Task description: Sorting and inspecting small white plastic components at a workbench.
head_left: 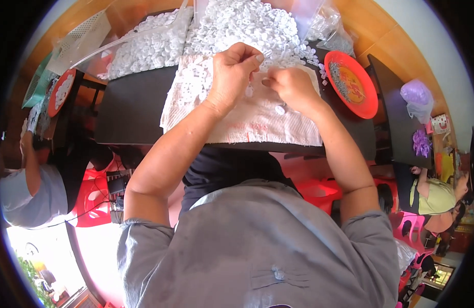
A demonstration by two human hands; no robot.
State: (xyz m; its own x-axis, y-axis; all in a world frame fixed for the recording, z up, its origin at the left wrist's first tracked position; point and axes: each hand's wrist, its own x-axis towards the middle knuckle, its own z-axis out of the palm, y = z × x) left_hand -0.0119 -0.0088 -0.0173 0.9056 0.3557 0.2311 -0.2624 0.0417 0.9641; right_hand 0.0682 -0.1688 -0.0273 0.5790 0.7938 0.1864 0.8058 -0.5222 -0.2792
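My left hand (230,79) is raised over a pale cloth (237,134), thumb and forefinger pinched together. A whitish bit shows at its fingertips, too small to name. Close beside it, my right hand (297,88) has its fingers curled in, and whatever they may hold is hidden. Just below the hands, a small white plastic piece (280,110) lies on the cloth. More white pieces (196,82) are scattered on the cloth left of my left hand. Beyond both hands rises a large heap of the same white pieces (242,25).
A clear bin (150,49) of white pieces stands at the far left. On the right, a red plate (369,102) holds small metal parts, with a clear plastic bag (329,28) behind it. The dark table (129,110) shows beside the cloth. Other people sit at both sides.
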